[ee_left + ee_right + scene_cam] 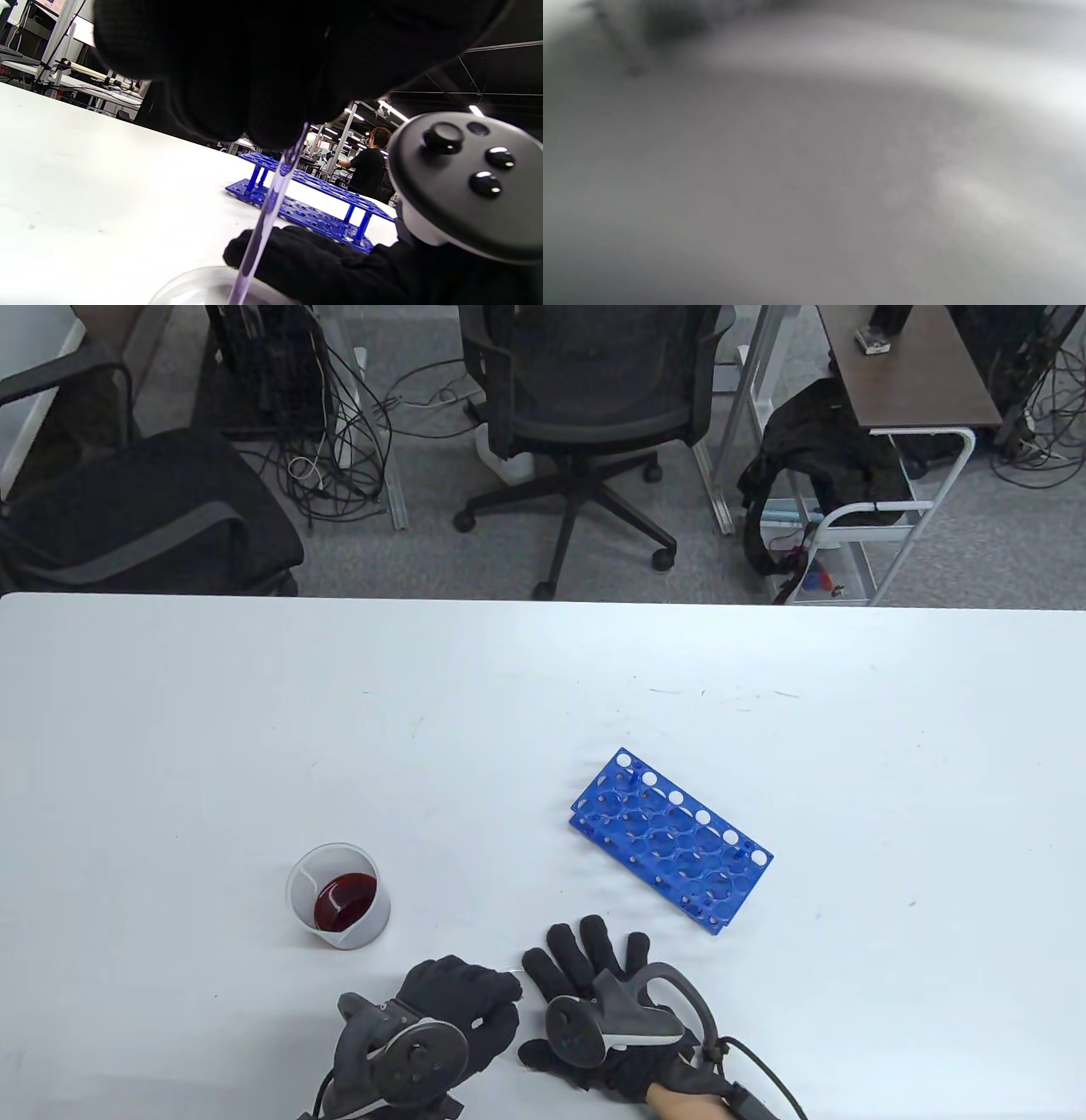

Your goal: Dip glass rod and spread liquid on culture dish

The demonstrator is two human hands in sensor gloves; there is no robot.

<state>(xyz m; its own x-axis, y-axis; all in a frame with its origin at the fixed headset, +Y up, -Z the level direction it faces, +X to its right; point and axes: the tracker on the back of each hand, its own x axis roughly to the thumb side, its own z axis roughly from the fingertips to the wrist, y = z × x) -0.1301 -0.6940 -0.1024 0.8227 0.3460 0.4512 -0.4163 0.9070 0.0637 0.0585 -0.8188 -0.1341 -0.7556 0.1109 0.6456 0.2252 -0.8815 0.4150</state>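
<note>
My left hand (496,991) is curled in a fist at the near table edge and grips a clear glass rod (271,203). In the left wrist view the rod slants down from my fingers (263,123), and its lower end reaches the clear culture dish (186,288) at the bottom edge. My right hand (585,954) lies flat with fingers spread just right of the left hand, beside the dish; it also shows in the left wrist view (322,262). The dish is hidden under my hands in the table view. A beaker of red liquid (339,906) stands to the left, beyond my left hand.
A blue test tube rack (670,840) lies on the white table (543,687) beyond my right hand; it also shows in the left wrist view (309,203). Chairs and desks stand past the far table edge. The right wrist view is a grey blur.
</note>
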